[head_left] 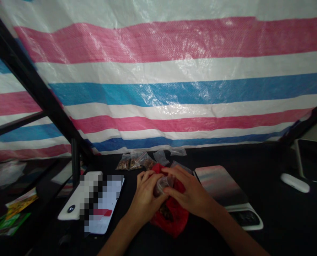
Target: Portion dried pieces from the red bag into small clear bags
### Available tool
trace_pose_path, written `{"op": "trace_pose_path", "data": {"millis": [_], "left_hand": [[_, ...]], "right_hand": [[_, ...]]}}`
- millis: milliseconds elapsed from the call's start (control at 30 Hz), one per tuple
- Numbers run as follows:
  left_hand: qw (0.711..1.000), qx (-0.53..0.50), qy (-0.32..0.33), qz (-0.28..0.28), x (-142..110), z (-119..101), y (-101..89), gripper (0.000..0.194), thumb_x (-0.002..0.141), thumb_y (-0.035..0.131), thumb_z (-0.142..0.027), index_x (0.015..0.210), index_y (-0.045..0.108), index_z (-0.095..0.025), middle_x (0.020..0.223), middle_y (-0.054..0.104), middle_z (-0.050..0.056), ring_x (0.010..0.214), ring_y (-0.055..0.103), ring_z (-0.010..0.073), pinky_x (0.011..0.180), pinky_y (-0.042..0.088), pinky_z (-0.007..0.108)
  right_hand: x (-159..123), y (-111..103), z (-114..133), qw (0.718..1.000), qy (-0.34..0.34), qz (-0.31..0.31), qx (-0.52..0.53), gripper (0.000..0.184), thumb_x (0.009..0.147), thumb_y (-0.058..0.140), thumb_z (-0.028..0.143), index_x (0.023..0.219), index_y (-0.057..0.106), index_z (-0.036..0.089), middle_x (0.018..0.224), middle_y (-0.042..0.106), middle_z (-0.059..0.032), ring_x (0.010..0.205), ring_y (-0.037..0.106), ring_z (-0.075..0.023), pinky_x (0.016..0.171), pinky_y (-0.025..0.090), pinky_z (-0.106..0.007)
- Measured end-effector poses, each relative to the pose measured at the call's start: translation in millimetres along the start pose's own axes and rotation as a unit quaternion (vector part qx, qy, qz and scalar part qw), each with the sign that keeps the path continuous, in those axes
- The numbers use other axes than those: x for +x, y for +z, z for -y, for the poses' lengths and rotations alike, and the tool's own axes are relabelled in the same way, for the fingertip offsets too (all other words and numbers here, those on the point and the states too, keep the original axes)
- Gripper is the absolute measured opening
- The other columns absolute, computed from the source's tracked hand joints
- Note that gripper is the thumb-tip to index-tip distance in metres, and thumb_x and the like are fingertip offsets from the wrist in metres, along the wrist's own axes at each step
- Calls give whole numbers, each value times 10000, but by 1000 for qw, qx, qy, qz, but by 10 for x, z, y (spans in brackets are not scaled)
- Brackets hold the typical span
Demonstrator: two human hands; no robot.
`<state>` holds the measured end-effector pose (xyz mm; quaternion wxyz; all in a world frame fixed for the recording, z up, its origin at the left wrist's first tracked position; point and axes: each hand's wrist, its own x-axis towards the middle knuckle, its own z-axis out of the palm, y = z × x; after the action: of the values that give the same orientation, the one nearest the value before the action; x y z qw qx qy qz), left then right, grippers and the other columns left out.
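My left hand (147, 188) and my right hand (186, 190) meet at the middle of the black table, fingers curled from both sides around a small clear plastic bag (164, 183). Its top looks rounded and spread; blur hides the detail. Directly beneath lies a red plastic bag (178, 220), open, with dark brown bits (166, 212) inside. The right hand's thumb and fingers pinch the clear plastic at its right edge. Behind my hands, small clear bags filled with brown bits (123, 163) stand in a row beside a flat clear bag (161, 157).
A digital scale (245, 217) is on the right, with a white oval case (295, 182) farther out. To the left lie a white device (69, 208) and a phone (105, 222), partly pixelated. Colourful packets (9, 224) sit far left. A striped tarp (174, 92) hangs behind the table.
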<state>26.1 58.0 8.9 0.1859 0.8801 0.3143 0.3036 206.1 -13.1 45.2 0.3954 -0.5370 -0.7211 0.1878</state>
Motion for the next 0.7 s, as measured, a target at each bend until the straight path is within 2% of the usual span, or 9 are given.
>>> {"op": "trace_pose_path", "data": {"millis": [100,167,267,333,467,533,600,700], "left_hand": [[1000,-12,-12,3,-7,-3,-1,386,819,731,-247,1194,640,-246,1132,698,66,1077,582,283,974,408,449],[999,-22,-24,1,-5,-8,-4,405,811,732,-235,1200,618,-240,1146,692,69,1090,579,288,982,404,456],[999,-31,-38,4,9,-19,-12,333,821,714,-228,1138,612,-235,1123,692,64,1083,585,288,983,393,464],[999,-38,-36,14,17,-25,-14,285,831,709,-235,1098,611,-228,1107,695,61,1063,594,283,978,384,464],[999,-38,-18,35,10,-31,-4,212,859,662,-207,1064,614,-226,1066,696,51,1036,597,276,968,375,459],[999,-32,-17,38,4,-32,1,189,862,649,-189,1044,615,-228,1050,691,49,1028,591,276,962,375,455],[999,-26,-16,38,2,-28,2,187,859,657,-188,1036,608,-223,1060,688,52,1035,585,277,966,372,454],[999,-15,-18,37,5,-16,1,176,861,667,-196,1021,599,-220,1046,686,48,1028,580,276,964,367,456]], "right_hand": [[2,20,2,1000,-19,-1,-10,284,928,634,198,1205,625,260,1120,668,-39,1005,650,-194,919,522,-339],[-7,36,18,998,-61,-8,0,284,954,561,147,1210,608,260,1200,651,-53,1118,620,-199,999,490,-352],[-23,62,52,994,-110,-14,17,322,981,460,98,1222,589,266,1254,634,-52,1213,574,-189,1064,449,-353],[-26,71,66,994,-111,-11,10,307,978,484,109,1219,594,266,1228,639,-50,1179,589,-189,1038,462,-346],[-13,63,54,999,-41,3,-37,255,894,703,213,1138,636,239,1069,663,-37,976,646,-203,884,515,-338],[-9,60,43,998,-18,9,-52,230,877,734,236,1088,644,235,1007,669,-22,926,650,-201,854,516,-338],[-13,67,41,998,-36,13,-47,215,910,680,200,1116,631,239,1065,671,-32,998,642,-206,909,507,-344],[-31,91,56,995,-102,13,-9,276,966,509,105,1183,597,252,1203,646,-56,1154,596,-197,1020,471,-346]]}}
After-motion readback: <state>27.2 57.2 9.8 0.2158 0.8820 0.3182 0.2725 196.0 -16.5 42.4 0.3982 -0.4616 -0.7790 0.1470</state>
